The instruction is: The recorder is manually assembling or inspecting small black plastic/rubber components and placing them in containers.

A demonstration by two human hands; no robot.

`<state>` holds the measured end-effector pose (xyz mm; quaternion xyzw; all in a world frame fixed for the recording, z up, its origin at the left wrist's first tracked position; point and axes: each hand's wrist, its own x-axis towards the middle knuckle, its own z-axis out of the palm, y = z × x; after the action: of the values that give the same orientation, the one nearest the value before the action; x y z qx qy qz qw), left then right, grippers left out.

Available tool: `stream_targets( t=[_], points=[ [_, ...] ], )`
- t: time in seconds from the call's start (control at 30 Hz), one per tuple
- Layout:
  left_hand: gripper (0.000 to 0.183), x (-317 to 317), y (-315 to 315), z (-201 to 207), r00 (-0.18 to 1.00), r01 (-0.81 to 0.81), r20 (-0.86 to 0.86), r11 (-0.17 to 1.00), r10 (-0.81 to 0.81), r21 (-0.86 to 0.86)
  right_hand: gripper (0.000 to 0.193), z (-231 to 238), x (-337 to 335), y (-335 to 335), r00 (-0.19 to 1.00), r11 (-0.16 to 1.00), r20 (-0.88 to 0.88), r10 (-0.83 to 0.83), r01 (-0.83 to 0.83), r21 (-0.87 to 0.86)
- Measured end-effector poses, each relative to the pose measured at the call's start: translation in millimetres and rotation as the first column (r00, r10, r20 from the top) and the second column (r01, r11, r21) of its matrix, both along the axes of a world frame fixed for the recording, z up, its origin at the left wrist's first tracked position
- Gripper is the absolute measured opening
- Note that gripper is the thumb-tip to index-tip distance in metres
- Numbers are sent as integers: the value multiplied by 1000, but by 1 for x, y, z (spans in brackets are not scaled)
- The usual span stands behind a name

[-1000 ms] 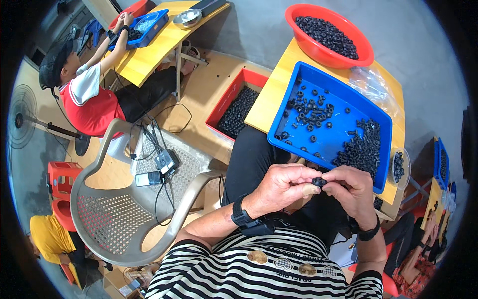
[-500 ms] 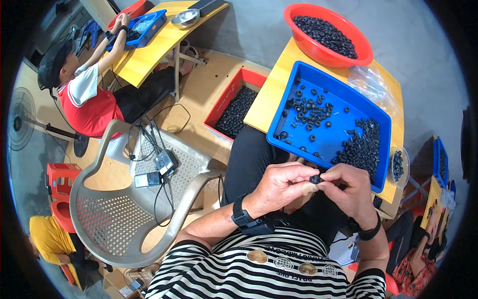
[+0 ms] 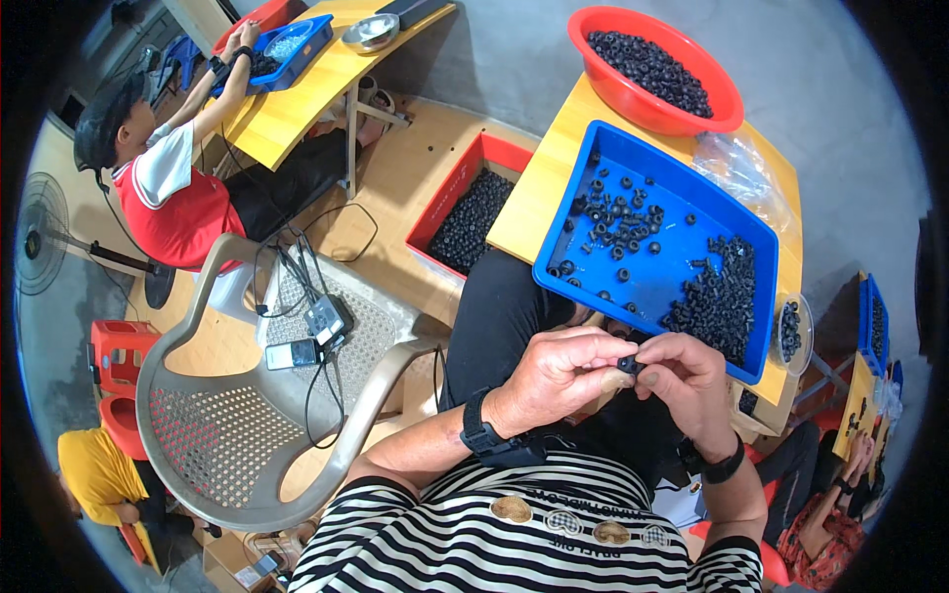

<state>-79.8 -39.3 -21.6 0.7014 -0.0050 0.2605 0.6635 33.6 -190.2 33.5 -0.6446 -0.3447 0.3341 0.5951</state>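
Note:
A small round black part (image 3: pixel 628 365) is pinched between my two hands, just off the near edge of the blue tray (image 3: pixel 633 282). My left hand (image 3: pixel 563 371) grips it from the left with thumb and forefinger. From the right, the thumb and forefinger of my right hand (image 3: pixel 687 381) close on it too. Loose black rounded parts (image 3: pixel 623 222) are scattered in the tray's far left half. A dense heap of thinner black pieces (image 3: pixel 717 306) fills its right end.
A red basin (image 3: pixel 727 94) of black parts stands at the table's far end, beside a clear plastic bag (image 3: pixel 746 178). A small clear tub (image 3: pixel 794 336) sits right of the tray. Left are a red box (image 3: pixel 425 222) on the floor and a grey chair (image 3: pixel 217 405) bearing cables. Other people work around.
Both hands have shifted slightly, and my right fingers have changed their hold on the black part. It stays pinched between the hands.

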Motion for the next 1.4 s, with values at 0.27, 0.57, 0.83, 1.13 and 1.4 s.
stream_targets(
  t=[0.27, 0.57, 0.83, 1.13, 1.4],
  points=[
    [28, 1, 3, -4, 995, -43, 101, 985, 26, 166, 12, -2, 10, 1, 926, 990, -373, 52, -96, -99],
    [35, 3, 6, -18, 986, -48, 167, 964, 3, 261, 39, -10, 16, -4, 821, 936, -547, 165, -304, -175],
    [36, 2, 10, -7, 984, -97, 176, 921, 31, 378, 44, -9, 14, -4, 874, 919, -426, 234, -342, -197],
    [34, 9, 2, -16, 989, -10, 147, 988, -12, 151, 29, -6, 16, -3, 925, 931, -286, 252, -312, -190],
    [33, 15, -3, -9, 984, -12, 175, 973, -29, 232, 21, -11, 20, -6, 929, 942, -271, 252, -300, -152]
  ],
)
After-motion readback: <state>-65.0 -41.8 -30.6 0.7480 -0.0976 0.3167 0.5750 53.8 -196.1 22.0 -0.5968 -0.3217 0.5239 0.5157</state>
